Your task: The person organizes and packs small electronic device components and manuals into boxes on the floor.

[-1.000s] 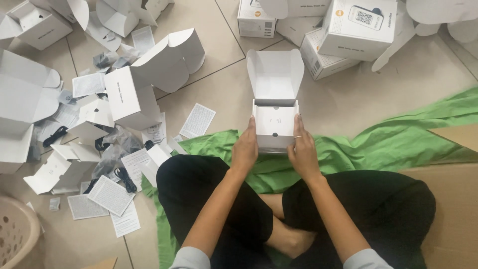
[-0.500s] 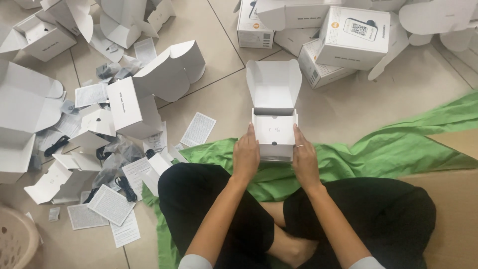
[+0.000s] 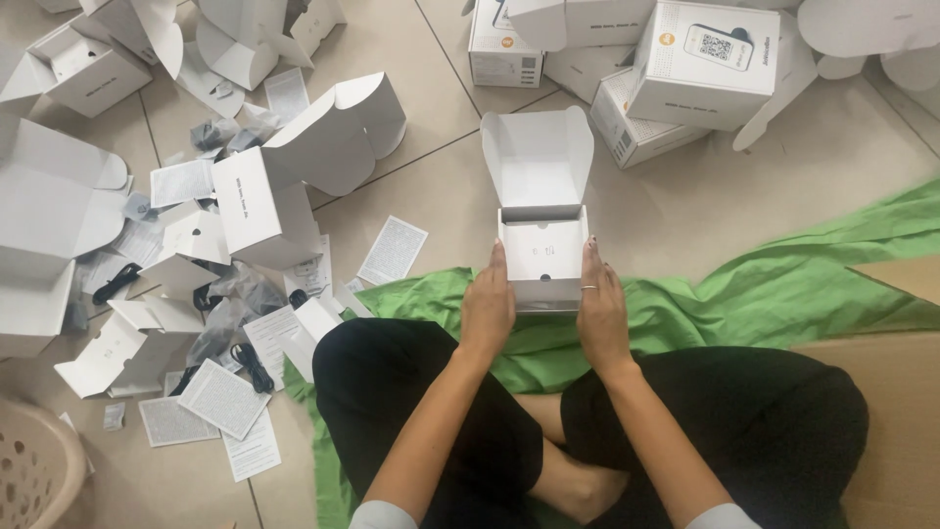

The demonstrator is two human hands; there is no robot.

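Right now both hands are on a small white box [image 3: 541,257] that sits on the tiled floor [image 3: 441,186] at the edge of a green cloth [image 3: 744,294], just in front of the person's crossed legs. The left hand [image 3: 487,309] lies flat along the box's left wall, fingers straight and pointing away from the body; the right hand [image 3: 601,312] mirrors it on the right wall, with a ring on one finger. Neither hand is curled shut: the palms press the box between them, fingers extended. The box's lid [image 3: 538,157] stands open, tilted back away from the person, and a white insert fills the top of the box.

To the left, opened white boxes [image 3: 294,176] lie scattered across the floor, some tipped on their sides, mixed with printed leaflets [image 3: 392,250], grey bags and black cables [image 3: 253,364]. One leaflet lies near the cloth's edge, left of the held box. Beyond the box, at the top of the view, closed boxes [image 3: 705,64] are stacked together, well apart from the hands. A pale basket [image 3: 34,470] shows in the lower left corner. Brown cardboard [image 3: 901,431] lies under the person's right knee, partly over the cloth.
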